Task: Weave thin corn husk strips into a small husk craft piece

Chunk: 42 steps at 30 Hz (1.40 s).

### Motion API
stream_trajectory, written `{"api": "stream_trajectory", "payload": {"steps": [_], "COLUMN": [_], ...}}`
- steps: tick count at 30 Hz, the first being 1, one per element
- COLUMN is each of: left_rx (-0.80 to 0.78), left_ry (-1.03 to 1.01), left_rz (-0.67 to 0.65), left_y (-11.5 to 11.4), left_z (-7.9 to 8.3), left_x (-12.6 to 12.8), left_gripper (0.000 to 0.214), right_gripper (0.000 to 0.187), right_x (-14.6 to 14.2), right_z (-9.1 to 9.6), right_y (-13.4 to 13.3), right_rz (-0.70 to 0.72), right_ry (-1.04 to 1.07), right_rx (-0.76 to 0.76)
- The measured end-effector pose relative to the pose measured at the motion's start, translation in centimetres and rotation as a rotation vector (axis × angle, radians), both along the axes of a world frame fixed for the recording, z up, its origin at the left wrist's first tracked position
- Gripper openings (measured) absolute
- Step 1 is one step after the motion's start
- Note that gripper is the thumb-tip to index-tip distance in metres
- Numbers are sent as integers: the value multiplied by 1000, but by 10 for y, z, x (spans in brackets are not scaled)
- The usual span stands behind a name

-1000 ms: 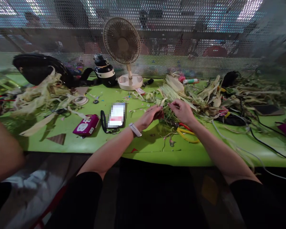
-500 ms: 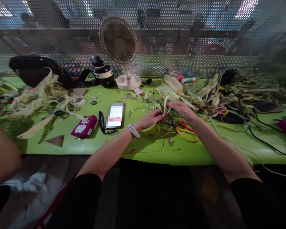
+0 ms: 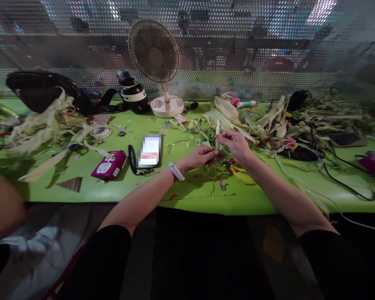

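Both my hands meet over a heap of pale corn husks on the green table. My right hand pinches the top of a narrow pale husk strip that stands upright. Just below it, my left hand, with a white watch on the wrist, has its fingers closed on the lower end of the same strip. Yellow-handled pliers lie on the table under my right wrist.
A phone, a pink box, a tape roll, a desk fan and a dark bottle stand left of centre. More husks lie far left. Cables trail right. Another person's arm is at the left edge.
My right hand has drawn the husk strip up so that it stands upright, and my left hand has closed in under it. The view has shifted slightly.
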<state>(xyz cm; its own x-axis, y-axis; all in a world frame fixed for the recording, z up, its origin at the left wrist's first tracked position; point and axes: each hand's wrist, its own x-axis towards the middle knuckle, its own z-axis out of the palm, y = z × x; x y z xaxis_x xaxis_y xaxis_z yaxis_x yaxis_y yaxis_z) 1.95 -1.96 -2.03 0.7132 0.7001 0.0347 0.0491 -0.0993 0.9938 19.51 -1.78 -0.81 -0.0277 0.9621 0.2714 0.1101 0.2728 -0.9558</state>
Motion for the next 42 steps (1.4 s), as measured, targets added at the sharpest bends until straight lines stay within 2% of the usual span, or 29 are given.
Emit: {"api": "stream_trajectory", "payload": {"steps": [3, 5, 7, 8, 12, 13, 16, 19, 23, 25, 28, 32, 35, 38, 42], "left_rx": [-232, -366, -425, -426, -332, -300, -184, -64, 4, 18, 26, 41, 62, 96, 120], "left_ry": [-198, -329, -426, -462, -545, -561, -603, -544, -439, -431, -448, -452, -420, -411, -405], "left_rz": [93, 139, 165, 182, 308, 323, 319, 378, 462, 465, 444, 446, 459, 466, 451], "left_y": [4, 7, 10, 11, 13, 13, 11, 8, 4, 3, 2, -1, -3, -4, -4], "left_z": [-7, -8, -6, -5, -6, -8, -13, -12, -5, -2, 1, 4, 5, 5, 3], "left_x": [5, 7, 7, 7, 10, 11, 14, 14, 11, 10, 9, 9, 9, 8, 8], "left_gripper": [29, 28, 30, 31, 26, 24, 22, 28, 36, 38, 41, 44, 42, 42, 43], "right_gripper": [41, 38, 29, 26, 19, 17, 18, 25, 24, 24, 27, 27, 33, 44, 50], "right_x": [11, 19, 21, 20, 4, -1, -9, -11, -14, -17, -19, -18, -18, -20, -23], "right_z": [5, 13, 19, 21, 15, 12, 2, -3, -5, -6, -7, -9, -13, -15, -13], "right_y": [5, 3, -3, -7, -22, -24, -24, -22, -24, -25, -25, -23, -21, -21, -22], "right_rz": [-112, -306, -446, -442, -143, -110, -179, -227, -39, 61, 128, 120, 74, 60, 141], "right_ry": [-155, -245, -298, -314, -515, -567, -619, -569, -385, -270, -178, -220, -236, -122, -23], "right_rx": [171, 366, 491, 507, 367, 328, 272, 242, 123, 77, 62, 96, 67, 10, -43]}}
